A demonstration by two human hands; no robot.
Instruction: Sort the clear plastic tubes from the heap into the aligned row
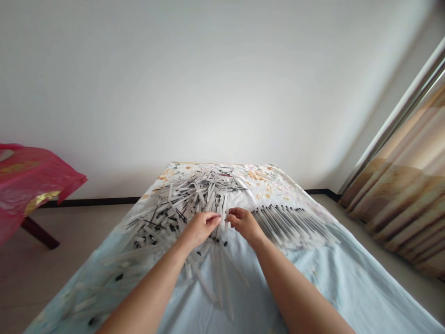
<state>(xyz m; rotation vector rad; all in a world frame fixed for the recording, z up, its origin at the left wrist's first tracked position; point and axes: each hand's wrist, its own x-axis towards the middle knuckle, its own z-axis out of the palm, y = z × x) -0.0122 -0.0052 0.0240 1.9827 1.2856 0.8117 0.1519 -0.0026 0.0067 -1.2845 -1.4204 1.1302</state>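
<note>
Tubes, slim and translucent, many with dark ends, lie over a cloth-covered desk (358, 278). One pale tube (224, 205) sits in the gap between the two hands, at the near right edge of a loose pile (194, 195). Left hand (205, 226): thumb and forefinger drawn together; cannot tell if anything is pinched. Right hand (243, 224): fingers curled, tips just beside a tube; grip on it unclear.

Handling, by judgement: very light, stiff along the length, slick, apt to roll; thin walls might crack if squeezed hard. Best taken mid-shaft, thumb against forefinger, clear of both ends.

Direction: central tube's long axis runs away from the person, nearly straight. Neat row (294, 227) to the right slants, dark ends far and leftward, pale ends near and rightward. Near strays (224, 285) fan toward the person; pile points every way.
</note>
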